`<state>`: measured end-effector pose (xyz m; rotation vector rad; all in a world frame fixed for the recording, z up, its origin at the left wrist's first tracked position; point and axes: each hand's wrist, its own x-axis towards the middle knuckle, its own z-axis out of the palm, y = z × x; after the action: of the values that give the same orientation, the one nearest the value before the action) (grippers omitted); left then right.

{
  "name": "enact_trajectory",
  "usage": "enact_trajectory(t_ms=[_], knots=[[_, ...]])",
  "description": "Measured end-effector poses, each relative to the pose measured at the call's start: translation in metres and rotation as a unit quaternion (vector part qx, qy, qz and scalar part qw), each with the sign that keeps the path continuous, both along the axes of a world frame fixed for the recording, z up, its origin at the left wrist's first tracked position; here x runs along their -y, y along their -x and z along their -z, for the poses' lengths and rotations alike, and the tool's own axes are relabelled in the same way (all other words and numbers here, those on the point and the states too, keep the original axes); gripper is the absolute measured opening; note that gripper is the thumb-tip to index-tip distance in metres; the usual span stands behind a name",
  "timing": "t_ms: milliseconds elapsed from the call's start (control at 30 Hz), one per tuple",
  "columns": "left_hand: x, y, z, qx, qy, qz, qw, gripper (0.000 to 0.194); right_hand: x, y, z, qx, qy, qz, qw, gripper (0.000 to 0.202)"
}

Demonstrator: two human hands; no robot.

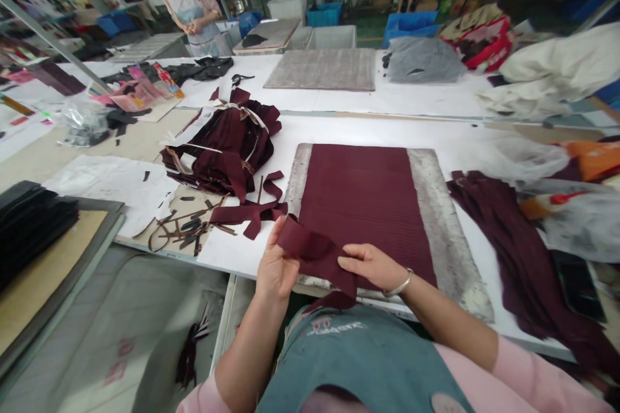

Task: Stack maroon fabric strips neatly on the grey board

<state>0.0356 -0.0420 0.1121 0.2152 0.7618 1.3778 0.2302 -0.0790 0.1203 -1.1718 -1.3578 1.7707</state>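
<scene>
A maroon fabric strip (317,251) is stretched between my two hands, close to the table's front edge. My left hand (278,269) is closed on its left end, where the strip folds over. On the right, my right hand (371,264) pinches the strip between thumb and fingers, and a loose end hangs down toward my apron. Behind them a wide maroon fabric sheet (363,200) lies flat on a worn grey board (438,206). Left of the board sits a tied bundle of maroon pieces (227,135), with loose maroon strips (254,211) before it.
Brown and black scraps (186,229) lie on the left of the table. Long maroon strips (513,251), a phone (576,284) and plastic bags (576,219) are at the right. Another grey board (322,69) lies farther back. A person (194,6) stands across the tables.
</scene>
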Motion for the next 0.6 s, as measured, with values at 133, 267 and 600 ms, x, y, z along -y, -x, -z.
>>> enact_trajectory(t_ms=[133, 267, 600], knots=[[0.003, -0.01, 0.006, -0.041, -0.028, 0.007, 0.999, 0.038, 0.014, -0.015, -0.013, -0.04, 0.076, 0.033, 0.996, 0.035], [0.003, -0.019, 0.003, 0.008, -0.023, 0.032, 0.999, 0.03, 0.027, -0.028, -0.026, -0.064, 0.106, 0.07, 0.99, 0.033], [0.001, -0.023, -0.002, -0.048, 0.01, 0.077, 0.996, 0.019, 0.046, -0.065, -0.039, -0.08, 0.112, 0.083, 0.987, 0.024]])
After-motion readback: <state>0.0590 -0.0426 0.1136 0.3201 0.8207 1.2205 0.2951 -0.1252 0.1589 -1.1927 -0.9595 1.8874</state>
